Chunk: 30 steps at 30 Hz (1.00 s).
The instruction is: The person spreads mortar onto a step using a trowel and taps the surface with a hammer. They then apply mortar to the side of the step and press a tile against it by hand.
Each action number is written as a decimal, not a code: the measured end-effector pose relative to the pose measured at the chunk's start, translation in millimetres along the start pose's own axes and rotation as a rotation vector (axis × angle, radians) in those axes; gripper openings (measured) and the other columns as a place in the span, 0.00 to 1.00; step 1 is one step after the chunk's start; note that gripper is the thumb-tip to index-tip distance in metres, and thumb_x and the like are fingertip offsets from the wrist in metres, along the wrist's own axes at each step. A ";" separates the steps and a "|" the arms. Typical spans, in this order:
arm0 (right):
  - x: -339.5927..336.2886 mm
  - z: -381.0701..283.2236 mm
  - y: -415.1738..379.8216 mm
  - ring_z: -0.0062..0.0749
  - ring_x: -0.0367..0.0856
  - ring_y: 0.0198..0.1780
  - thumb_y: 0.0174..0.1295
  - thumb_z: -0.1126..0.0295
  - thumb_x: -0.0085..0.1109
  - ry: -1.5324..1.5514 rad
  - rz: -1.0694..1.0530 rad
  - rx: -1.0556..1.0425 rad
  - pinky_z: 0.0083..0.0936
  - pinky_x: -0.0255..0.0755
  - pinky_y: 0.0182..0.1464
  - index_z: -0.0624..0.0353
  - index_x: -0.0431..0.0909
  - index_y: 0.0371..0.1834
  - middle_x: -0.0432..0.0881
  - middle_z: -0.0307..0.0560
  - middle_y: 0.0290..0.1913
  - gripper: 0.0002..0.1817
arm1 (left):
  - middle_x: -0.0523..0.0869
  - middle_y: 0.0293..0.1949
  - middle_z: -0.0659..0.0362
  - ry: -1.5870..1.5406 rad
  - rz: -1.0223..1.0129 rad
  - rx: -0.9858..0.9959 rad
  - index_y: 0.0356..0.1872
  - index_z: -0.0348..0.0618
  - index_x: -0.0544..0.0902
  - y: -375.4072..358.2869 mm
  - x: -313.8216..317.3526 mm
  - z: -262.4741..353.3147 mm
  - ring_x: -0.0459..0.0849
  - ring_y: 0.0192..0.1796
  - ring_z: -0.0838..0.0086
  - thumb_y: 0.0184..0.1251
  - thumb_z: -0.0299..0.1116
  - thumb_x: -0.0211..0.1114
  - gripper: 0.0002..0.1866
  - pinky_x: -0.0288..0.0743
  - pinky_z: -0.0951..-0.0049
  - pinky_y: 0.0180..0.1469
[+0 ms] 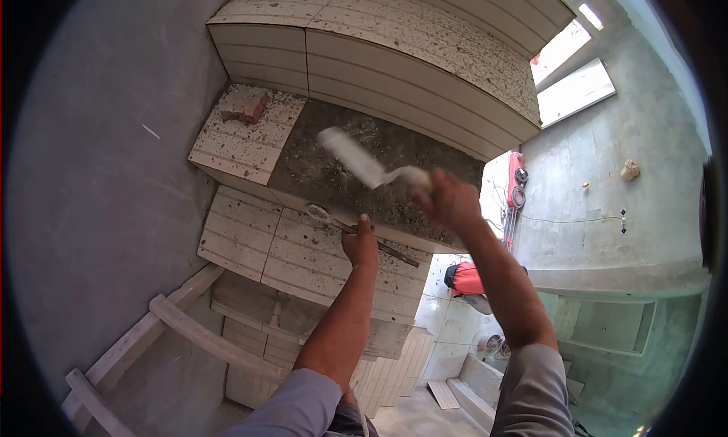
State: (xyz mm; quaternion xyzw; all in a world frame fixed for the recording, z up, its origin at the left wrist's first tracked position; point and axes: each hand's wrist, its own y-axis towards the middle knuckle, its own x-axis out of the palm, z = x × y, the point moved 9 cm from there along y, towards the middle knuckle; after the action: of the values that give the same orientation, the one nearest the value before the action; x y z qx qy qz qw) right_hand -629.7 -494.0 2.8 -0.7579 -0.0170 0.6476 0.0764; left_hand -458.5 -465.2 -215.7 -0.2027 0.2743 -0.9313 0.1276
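My right hand (449, 200) is wrapped round the pale handle of a trowel (353, 158). The trowel's blade, slightly blurred, is over the bare grey mortar (303, 153) of a stair step. Below and to the left, my left hand (359, 242) grips the shaft of a thin tool (394, 255) with a rounded, light-coloured head, at the front edge of the same step. A broken red brick (244, 103) lies on the speckled tile (243, 145) left of the mortar.
Striped tiled steps (409, 65) rise above, and more tiled steps (303, 247) descend below. A wooden ladder-like frame (212, 342) leans at lower left by the grey wall (98, 172). Red items (468, 278) lie on the floor at right. A white panel (576, 94) is at upper right.
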 end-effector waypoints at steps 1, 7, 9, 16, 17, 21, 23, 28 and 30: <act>9.6 37.4 7.8 0.54 0.84 0.41 0.63 0.42 0.51 -0.033 -0.065 0.184 0.46 0.77 0.43 0.63 0.71 0.48 0.84 0.62 0.35 0.30 | 0.76 0.51 0.43 0.002 -0.005 0.000 0.51 0.19 0.71 -1.6 1.1 1.3 0.81 0.49 0.65 0.65 0.41 0.67 0.29 0.81 0.67 0.55; 6.1 26.5 -5.0 0.53 0.85 0.41 0.65 0.42 0.49 -0.072 -0.155 0.307 0.45 0.77 0.44 0.62 0.71 0.48 0.84 0.62 0.36 0.30 | 0.77 0.49 0.44 0.156 0.006 -0.129 0.48 0.20 0.72 -0.4 0.0 -10.0 0.82 0.47 0.66 0.65 0.41 0.66 0.28 0.81 0.68 0.55; 0.4 5.3 -4.9 0.53 0.85 0.41 0.65 0.42 0.48 -0.068 -0.066 0.145 0.45 0.77 0.44 0.62 0.71 0.48 0.84 0.63 0.36 0.30 | 0.77 0.48 0.44 0.051 0.024 -0.041 0.46 0.20 0.72 -1.8 0.3 -0.6 0.82 0.46 0.66 0.65 0.41 0.66 0.27 0.82 0.67 0.54; -4.2 38.0 2.3 0.58 0.84 0.41 0.66 0.43 0.47 -0.061 -0.104 0.350 0.47 0.77 0.45 0.63 0.72 0.47 0.84 0.64 0.36 0.29 | 0.78 0.49 0.44 0.005 0.034 -0.013 0.48 0.19 0.72 -0.7 -0.5 -1.3 0.82 0.46 0.65 0.66 0.41 0.65 0.27 0.81 0.68 0.54; -3.0 30.4 -3.8 0.58 0.84 0.41 0.66 0.43 0.47 -0.064 -0.112 0.357 0.47 0.77 0.45 0.63 0.72 0.47 0.84 0.64 0.36 0.29 | 0.77 0.50 0.44 0.033 0.038 -0.066 0.48 0.19 0.71 0.1 -3.6 -7.7 0.82 0.47 0.65 0.66 0.41 0.65 0.28 0.81 0.69 0.53; -7.0 1.2 2.1 0.56 0.83 0.45 0.66 0.42 0.47 -0.018 -0.119 0.180 0.46 0.76 0.47 0.63 0.72 0.49 0.83 0.65 0.40 0.31 | 0.77 0.50 0.44 -0.044 0.050 -0.023 0.47 0.18 0.71 -5.8 2.1 3.5 0.83 0.48 0.64 0.66 0.43 0.66 0.29 0.80 0.69 0.52; 12.3 39.1 6.6 0.56 0.83 0.45 0.65 0.41 0.47 0.012 -0.131 0.359 0.46 0.76 0.48 0.64 0.71 0.50 0.83 0.65 0.40 0.32 | 0.77 0.50 0.44 0.025 0.045 -0.072 0.47 0.18 0.72 -7.8 -1.0 4.8 0.83 0.48 0.63 0.66 0.43 0.66 0.29 0.79 0.70 0.51; 5.2 14.9 -10.9 0.56 0.83 0.46 0.65 0.41 0.46 -0.013 -0.200 0.370 0.46 0.76 0.49 0.63 0.71 0.50 0.83 0.65 0.40 0.32 | 0.78 0.50 0.45 0.104 0.015 -0.097 0.46 0.19 0.72 -5.6 -2.5 -7.6 0.83 0.49 0.62 0.66 0.43 0.66 0.28 0.78 0.69 0.47; -0.1 -9.6 -6.6 0.56 0.83 0.46 0.65 0.41 0.46 0.004 -0.220 0.267 0.46 0.76 0.49 0.64 0.71 0.51 0.83 0.64 0.40 0.32 | 0.78 0.49 0.46 -0.007 0.014 -0.079 0.45 0.19 0.72 -4.5 2.6 -2.6 0.83 0.50 0.62 0.66 0.44 0.66 0.29 0.75 0.69 0.43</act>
State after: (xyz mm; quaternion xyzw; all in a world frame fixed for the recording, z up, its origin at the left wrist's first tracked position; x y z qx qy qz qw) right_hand -619.8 -488.4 5.3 -0.7360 -0.0134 0.6304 0.2466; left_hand -462.5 -461.2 -214.4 -0.2091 0.3119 -0.9180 0.1273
